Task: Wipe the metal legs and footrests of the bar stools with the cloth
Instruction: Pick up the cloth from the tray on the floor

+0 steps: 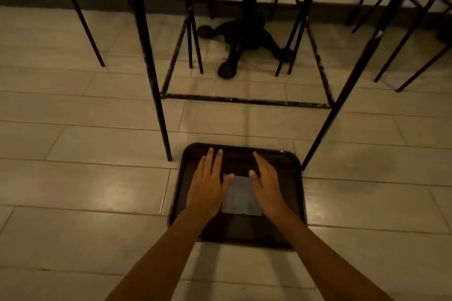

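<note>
Grey cloth (241, 200) (on tray (296, 178)) beside left hand (208, 186)

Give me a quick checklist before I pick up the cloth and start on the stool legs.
1. Cloth lies on the tray: ok.
2. Left hand open at the cloth's edge: ok.
3. Right hand open at its other edge: ok.
4. Cloth gripped: not ok, neither hand holds it.
5. Footrest in view ahead: ok.
6. Cloth damp: cannot tell.
</note>
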Available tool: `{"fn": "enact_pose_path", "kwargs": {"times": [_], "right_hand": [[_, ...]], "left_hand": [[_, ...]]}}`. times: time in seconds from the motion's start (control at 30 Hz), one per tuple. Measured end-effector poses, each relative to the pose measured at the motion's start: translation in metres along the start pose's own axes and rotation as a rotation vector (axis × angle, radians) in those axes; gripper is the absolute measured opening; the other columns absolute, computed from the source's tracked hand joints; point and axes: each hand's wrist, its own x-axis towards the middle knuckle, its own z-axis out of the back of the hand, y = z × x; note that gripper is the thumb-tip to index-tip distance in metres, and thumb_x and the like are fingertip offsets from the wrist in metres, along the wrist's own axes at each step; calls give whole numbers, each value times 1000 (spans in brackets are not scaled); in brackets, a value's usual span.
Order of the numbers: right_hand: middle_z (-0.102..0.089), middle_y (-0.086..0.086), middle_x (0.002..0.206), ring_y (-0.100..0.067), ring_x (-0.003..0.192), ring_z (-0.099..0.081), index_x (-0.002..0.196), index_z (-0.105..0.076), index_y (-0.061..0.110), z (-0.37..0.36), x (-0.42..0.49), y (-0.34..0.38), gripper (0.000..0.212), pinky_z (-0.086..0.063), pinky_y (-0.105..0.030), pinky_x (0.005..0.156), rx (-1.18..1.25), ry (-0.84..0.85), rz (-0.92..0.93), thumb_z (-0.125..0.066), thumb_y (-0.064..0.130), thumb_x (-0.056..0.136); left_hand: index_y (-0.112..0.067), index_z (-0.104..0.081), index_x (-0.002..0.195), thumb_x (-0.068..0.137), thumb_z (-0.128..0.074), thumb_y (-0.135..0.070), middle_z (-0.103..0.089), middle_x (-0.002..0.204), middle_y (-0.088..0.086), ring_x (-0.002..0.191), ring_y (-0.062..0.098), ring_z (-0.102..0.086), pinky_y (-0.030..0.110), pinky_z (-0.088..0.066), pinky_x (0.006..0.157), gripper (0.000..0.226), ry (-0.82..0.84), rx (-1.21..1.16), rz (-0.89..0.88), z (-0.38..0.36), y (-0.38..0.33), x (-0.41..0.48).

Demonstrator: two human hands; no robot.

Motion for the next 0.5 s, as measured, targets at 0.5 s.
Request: {"fn": "enact_pose_path", "kwargs": {"times": [0.5], "right_hand": [[-43,-11,136,-29,125,-43,134,-41,15,-59,35,-118,39,-38,-47,106,311,-170,-519,-41,27,97]], "left_hand": [[-9,-18,146,97,-39,-38,-30,147,18,133,32,-35,46,-34,108,61,212,-547,416,-134,51,51]]}}
